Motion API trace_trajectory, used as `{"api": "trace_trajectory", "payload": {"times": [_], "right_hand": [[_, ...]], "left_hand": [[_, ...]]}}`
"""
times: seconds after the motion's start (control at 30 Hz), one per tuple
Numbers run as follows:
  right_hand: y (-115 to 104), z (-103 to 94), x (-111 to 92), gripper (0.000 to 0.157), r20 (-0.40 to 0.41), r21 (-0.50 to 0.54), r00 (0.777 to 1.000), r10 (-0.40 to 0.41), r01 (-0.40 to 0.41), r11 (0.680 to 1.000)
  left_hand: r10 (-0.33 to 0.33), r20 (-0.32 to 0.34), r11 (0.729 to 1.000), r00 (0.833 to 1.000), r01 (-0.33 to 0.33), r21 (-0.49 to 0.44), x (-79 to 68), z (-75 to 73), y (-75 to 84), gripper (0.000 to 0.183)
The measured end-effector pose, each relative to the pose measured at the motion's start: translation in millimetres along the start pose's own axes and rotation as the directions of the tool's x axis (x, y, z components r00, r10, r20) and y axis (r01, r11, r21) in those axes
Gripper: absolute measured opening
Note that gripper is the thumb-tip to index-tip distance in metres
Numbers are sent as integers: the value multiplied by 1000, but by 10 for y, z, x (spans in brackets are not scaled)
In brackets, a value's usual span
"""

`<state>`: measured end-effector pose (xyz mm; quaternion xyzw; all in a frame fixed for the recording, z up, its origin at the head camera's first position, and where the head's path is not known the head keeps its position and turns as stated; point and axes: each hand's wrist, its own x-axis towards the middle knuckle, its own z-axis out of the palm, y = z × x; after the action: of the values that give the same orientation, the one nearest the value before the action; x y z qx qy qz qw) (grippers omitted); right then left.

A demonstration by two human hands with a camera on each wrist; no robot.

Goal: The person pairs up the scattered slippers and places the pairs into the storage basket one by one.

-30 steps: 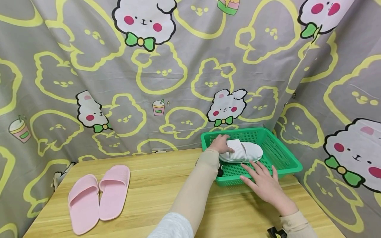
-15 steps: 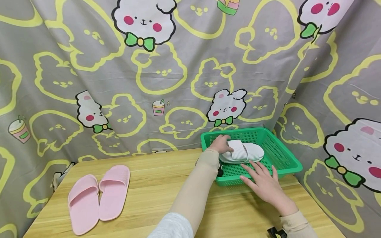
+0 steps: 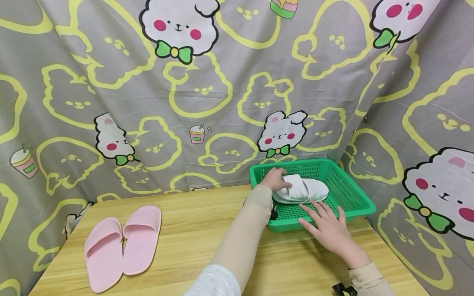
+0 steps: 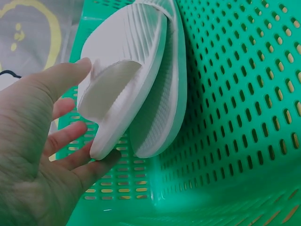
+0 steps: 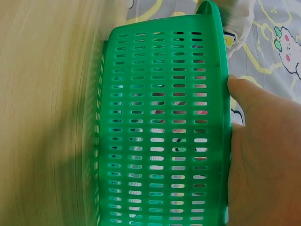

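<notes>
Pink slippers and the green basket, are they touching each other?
Apart. The head view shows a stretch of wooden table between the pink slippers and the green basket.

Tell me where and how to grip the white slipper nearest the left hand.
Grip the white slipper by strap and sole, probably from the basket's left: the strap arches over an opening facing the left hand, and a gap parts the sole's near end from the other slipper.

No lettering or numbers legible
On the curtain (image 3: 155,94), the left and central printed cups (image 3: 197,130) carry green patches (image 3: 197,139) with nothing readable; a yellow patch (image 5: 229,41) beside a sleeve (image 5: 241,21) is too small to read.
</notes>
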<state>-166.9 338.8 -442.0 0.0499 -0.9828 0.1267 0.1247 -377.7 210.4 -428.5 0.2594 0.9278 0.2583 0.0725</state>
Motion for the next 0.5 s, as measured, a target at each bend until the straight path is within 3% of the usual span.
{"api": "trace_trajectory", "payload": {"times": [0.5], "right_hand": [[14,3,-4,59,18,-1,1000,16,-16,1000]], "left_hand": [[-21,-31,1000,999,21,12,-10,-12,10,54]]}}
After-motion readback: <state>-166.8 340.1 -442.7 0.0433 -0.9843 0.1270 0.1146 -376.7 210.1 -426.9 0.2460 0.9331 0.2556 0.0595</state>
